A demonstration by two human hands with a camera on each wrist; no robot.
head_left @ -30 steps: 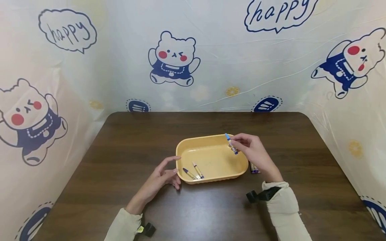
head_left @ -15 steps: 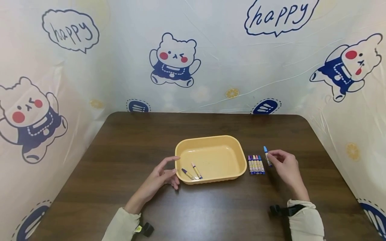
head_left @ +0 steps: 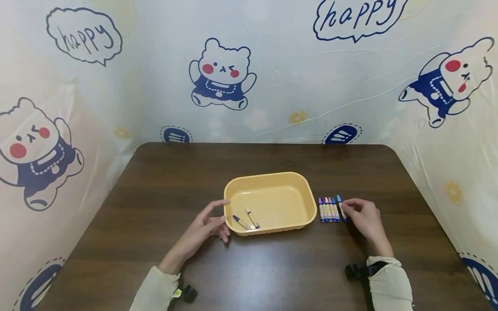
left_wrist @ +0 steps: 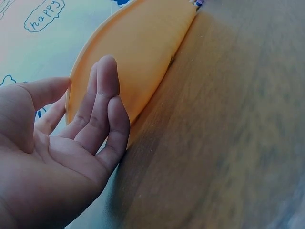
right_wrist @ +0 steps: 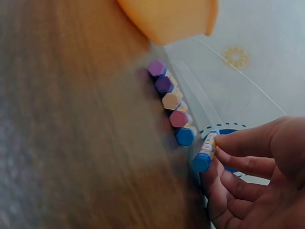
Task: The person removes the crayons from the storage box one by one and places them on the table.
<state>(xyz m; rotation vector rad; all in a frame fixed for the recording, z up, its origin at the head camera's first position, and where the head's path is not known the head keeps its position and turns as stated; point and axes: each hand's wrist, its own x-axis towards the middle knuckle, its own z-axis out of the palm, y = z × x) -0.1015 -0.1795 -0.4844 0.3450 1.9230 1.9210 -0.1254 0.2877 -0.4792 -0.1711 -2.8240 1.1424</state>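
My right hand (head_left: 362,216) pinches a blue crayon (right_wrist: 206,151) with a yellow wrapper between thumb and fingers. It stands just right of a row of crayons (head_left: 329,210) laid side by side on the table. In the right wrist view the row's purple, tan, pink and blue ends (right_wrist: 185,137) face the camera; the held crayon is a small gap away from the blue end. My left hand (head_left: 204,226) rests loosely against the left end of a yellow tray (head_left: 272,176), its index finger on the rim. Inside the tray lie a dark blue crayon (head_left: 241,222) and a pale crayon (head_left: 253,218).
The brown wooden table (head_left: 249,272) has its far edge against a printed curtain (head_left: 272,86), which also hangs along both sides. The tray stands mid-table, close to the left end of the crayon row.
My right hand has carried the blue crayon from over the tray to the right, then lowered it and brought it closer to the row. The left hand stays at the tray.
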